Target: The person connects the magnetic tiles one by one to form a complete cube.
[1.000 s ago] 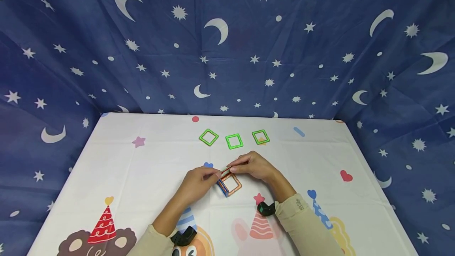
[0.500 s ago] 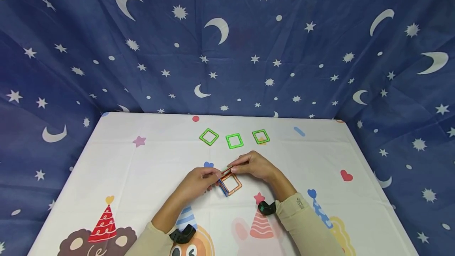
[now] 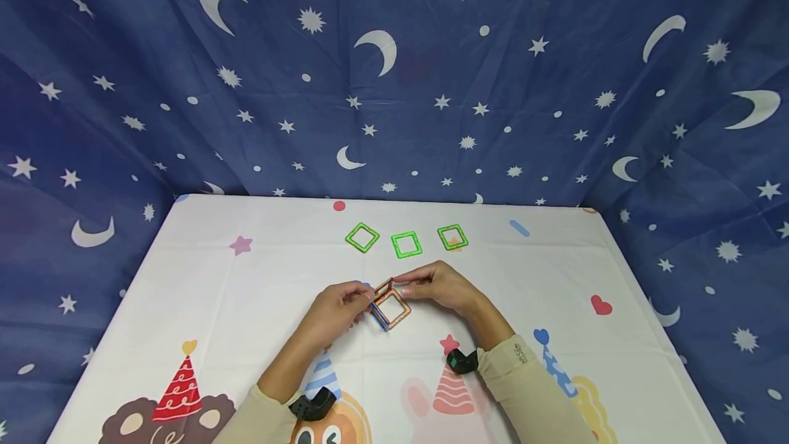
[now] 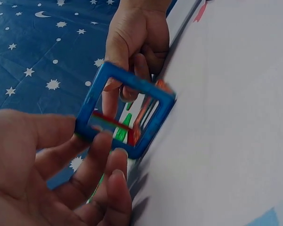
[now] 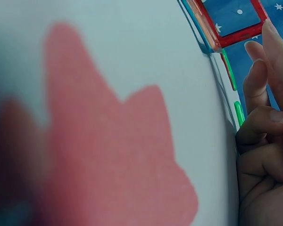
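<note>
Your left hand [image 3: 335, 310] pinches the blue square [image 4: 137, 82] by one corner, thumb on one side and fingers on the other. Your right hand [image 3: 446, 288] has its index finger stretched to the edge of the red square [image 5: 243, 35], with the other fingers curled; I can't see the thumb gripping anything.

The blue and red squares stand along two neighbouring sides of the orange square [image 3: 400, 318], which lies flat between your hands, low over the surface [image 3: 524, 279]; whether it fully rests there I can't tell. Three green squares, left [image 3: 355, 246], middle [image 3: 409, 255] and right [image 3: 442, 240], lie well apart from your hands, farther back.

The red square looks the likeliest to go: a fingertip is about all your right hand gives it, so a firm push could fold it inward or knock it off its edge. A twist or lift of your left hand might peel the blue square away from the orange one, or drag all three askew. Lining up the corners poorly could leave gaps along the joins.
</note>
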